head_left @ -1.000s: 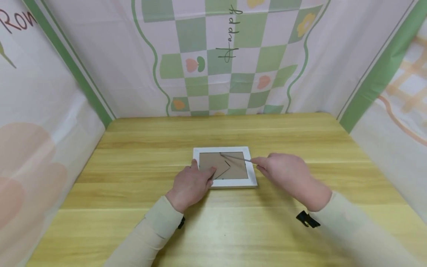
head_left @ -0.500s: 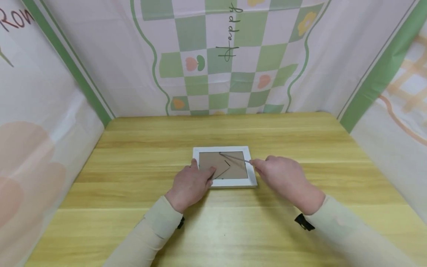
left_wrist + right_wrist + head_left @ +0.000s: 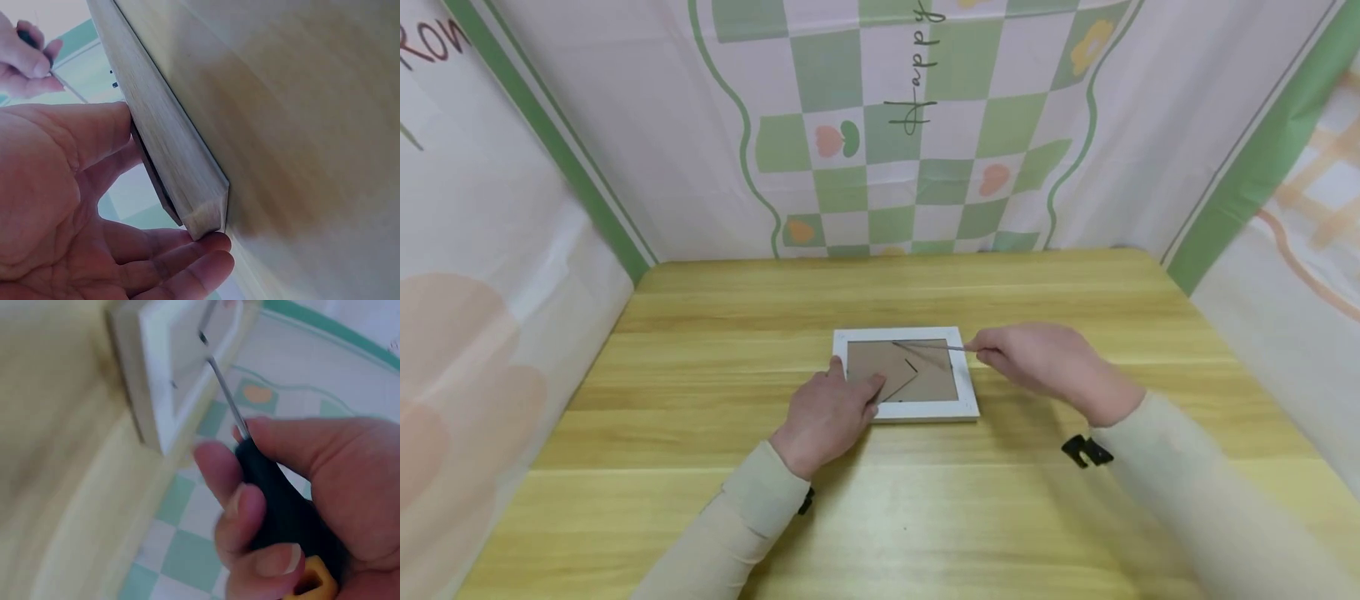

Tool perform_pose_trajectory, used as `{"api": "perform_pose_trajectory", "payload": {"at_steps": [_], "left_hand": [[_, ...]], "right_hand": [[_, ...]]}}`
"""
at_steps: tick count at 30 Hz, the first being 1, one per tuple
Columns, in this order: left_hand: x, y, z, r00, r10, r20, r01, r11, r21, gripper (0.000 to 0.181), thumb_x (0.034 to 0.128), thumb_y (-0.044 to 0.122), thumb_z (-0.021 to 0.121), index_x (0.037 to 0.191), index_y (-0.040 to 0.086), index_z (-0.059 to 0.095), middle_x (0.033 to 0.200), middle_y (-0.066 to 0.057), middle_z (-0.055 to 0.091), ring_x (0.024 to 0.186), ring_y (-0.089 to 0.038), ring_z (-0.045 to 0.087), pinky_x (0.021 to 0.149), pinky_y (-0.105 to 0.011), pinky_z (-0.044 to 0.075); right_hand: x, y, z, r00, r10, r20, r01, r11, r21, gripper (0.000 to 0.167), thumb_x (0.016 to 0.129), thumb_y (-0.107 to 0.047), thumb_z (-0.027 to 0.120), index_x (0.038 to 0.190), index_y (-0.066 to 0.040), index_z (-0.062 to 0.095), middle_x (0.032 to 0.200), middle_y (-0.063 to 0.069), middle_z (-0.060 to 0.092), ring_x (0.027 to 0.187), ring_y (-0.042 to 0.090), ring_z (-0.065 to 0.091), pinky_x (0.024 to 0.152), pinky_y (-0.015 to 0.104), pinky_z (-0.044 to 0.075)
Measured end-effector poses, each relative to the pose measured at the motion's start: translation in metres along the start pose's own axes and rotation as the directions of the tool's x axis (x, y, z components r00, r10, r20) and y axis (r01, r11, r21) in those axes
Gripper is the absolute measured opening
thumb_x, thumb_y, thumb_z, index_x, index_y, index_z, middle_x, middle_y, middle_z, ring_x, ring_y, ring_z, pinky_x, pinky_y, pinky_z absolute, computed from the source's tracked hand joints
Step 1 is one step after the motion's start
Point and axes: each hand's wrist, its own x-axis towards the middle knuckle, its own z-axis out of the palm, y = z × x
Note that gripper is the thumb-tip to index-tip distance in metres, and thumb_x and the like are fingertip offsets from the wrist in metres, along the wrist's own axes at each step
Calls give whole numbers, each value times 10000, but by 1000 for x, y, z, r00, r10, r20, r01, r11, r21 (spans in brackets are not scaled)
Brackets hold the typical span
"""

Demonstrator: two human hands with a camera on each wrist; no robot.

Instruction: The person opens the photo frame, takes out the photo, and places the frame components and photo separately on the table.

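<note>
A white picture frame (image 3: 925, 410) lies back side up on the wooden table, with a brown backing board (image 3: 932, 386) inside it. My left hand (image 3: 827, 417) holds the frame's near left corner; its thumb lies on the backing and its other fingers are at the frame's side (image 3: 162, 125). The right hand (image 3: 1052, 367) grips a screwdriver (image 3: 275, 487) by its dark handle, which has a yellow end. In the head view the screwdriver's thin shaft (image 3: 936, 347) reaches across the frame, its tip at the backing's far edge, near a small dark tab. Whether the tip touches is unclear.
Dark angled lines (image 3: 912, 366) mark the middle of the backing. Beyond the wooden tabletop (image 3: 737, 308) hangs a green-and-white checked cloth (image 3: 891, 183), with printed cloth on both sides too. Each sleeve cuff has a black strap (image 3: 1086, 451) near it.
The right hand first shifted slightly left and nearer, then rose away from me, so the screwdriver's shaft now slants less in the head view. The left hand and frame stay put.
</note>
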Motion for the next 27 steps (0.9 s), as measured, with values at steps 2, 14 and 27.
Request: {"api": "perform_pose_trajectory", "payload": {"at_steps": [2,14,27], "left_hand": [[0,0,0,1000,0,1,0,1000,-2,431,1064,370,601,1479,254,610,1416,-431,518,992,-489,709,642,-502,611],[0,2,0,1000,-7,11,7,1000,-9,429,1071,383,583,1485,267,601,1428,-428,508,1107,-528,676,716,-546,616],[-1,0,0,1000,-8,9,8,1000,0,432,1071,371,586,1490,266,594,1423,-424,517,1069,-515,691,696,-541,617]], "right_hand": [[8,7,-10,996,-24,82,17,996,83,313,1081,-212,548,1342,-164,713,1223,78,761,1049,263,737,847,511,590],[13,12,-25,991,-54,121,44,996,82,312,1080,-218,554,1342,-191,721,1267,42,749,1131,273,724,1009,570,526],[-21,-12,9,992,-16,-129,-4,988,-154,313,1031,-218,634,1325,-268,729,842,4,772,683,131,679,387,306,339]]}}
